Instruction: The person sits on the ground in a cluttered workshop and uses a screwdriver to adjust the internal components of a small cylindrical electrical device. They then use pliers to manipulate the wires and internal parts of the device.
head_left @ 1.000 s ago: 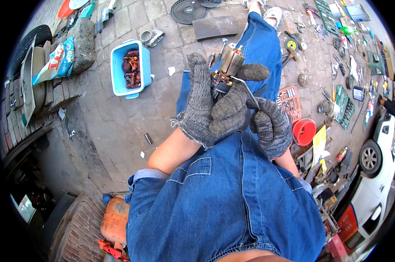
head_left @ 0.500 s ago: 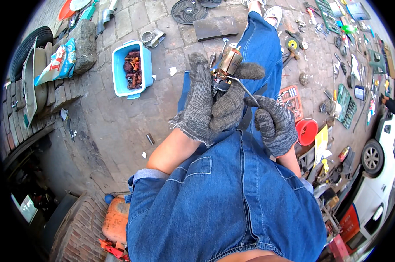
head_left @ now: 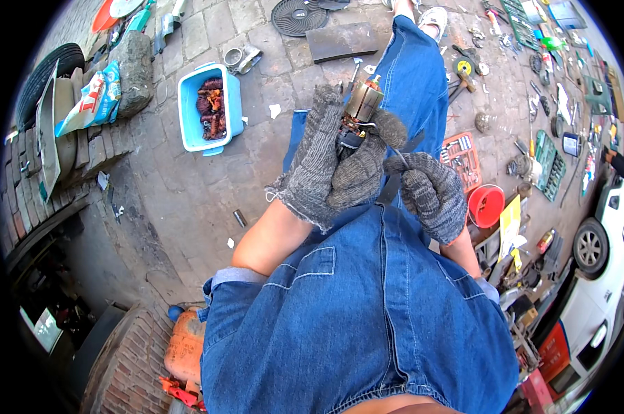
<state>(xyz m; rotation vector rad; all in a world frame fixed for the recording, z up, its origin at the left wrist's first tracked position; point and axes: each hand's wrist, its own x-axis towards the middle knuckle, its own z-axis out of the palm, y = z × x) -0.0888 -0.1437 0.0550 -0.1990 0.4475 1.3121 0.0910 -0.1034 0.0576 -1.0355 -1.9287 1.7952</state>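
My left hand (head_left: 336,162), in a grey knit glove, is closed around a motor armature (head_left: 362,103). The armature has a shiny metal core, copper-coloured wire at its lower end and a dark part near the palm. My right hand (head_left: 433,198), gloved alike, is closed on a thin bent metal hook tool (head_left: 400,154). The tool's tip lies by the copper wire, partly behind the left fingers, so its exact contact is hidden. To the left on the paving stands a light-blue plastic bin (head_left: 188,110) holding reddish-brown copper windings (head_left: 211,103).
A dark flat slab (head_left: 341,43) and a round black fan-like grille (head_left: 299,16) lie ahead. On the right are a red bucket (head_left: 486,206), an orange socket set (head_left: 460,162), a hammer (head_left: 466,81) and scattered tools. A white car (head_left: 602,269) stands far right.
The left hand has tipped the armature slightly, and its thumb now covers more of the hook tool. My right hand stays nearly in place, still gripping the tool.
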